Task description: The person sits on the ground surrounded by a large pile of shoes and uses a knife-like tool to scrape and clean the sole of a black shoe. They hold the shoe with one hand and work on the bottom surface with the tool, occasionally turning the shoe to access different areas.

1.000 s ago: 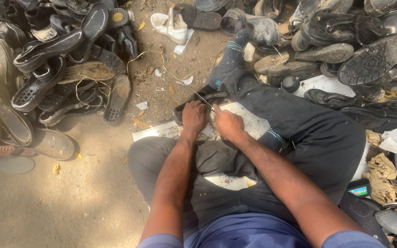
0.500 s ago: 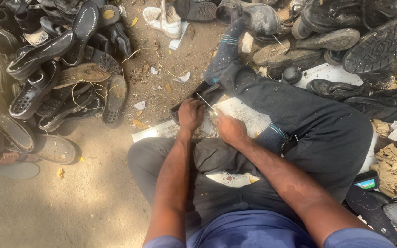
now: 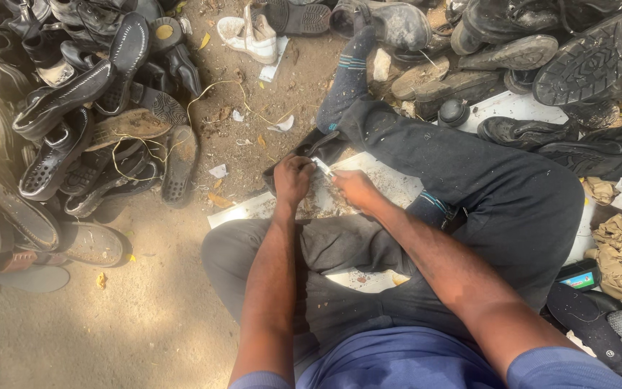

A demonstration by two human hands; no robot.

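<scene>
The dirt ground fills the lower left, bare and sunlit; it is the widest open room near the seated person, whose dark trousers and blue shirt take the lower middle and right; 1 leg stretches up the frame to a striped sock. A heap of black shoes and sandals crowds the left edge, and a second heap of shoes lines the top right; a white shoe lies alone at the top; a yellow cord loops over the dirt between the left heap and the hands. A white board speckled with scraps lies under the hands and runs beneath the legs.

The dark shoe piece rests on that board just above the hands; its long axis runs from lower left to upper right, its far end pointing toward the sock. The left hand is curled over its near end, fingers pressed down on it, forearm coming straight up the frame. The right hand sits just beside it, fingers closed round a small metal tool whose tip angles up-left toward the left hand; the right forearm slants in from the lower right; the 2 hands nearly touch.
</scene>
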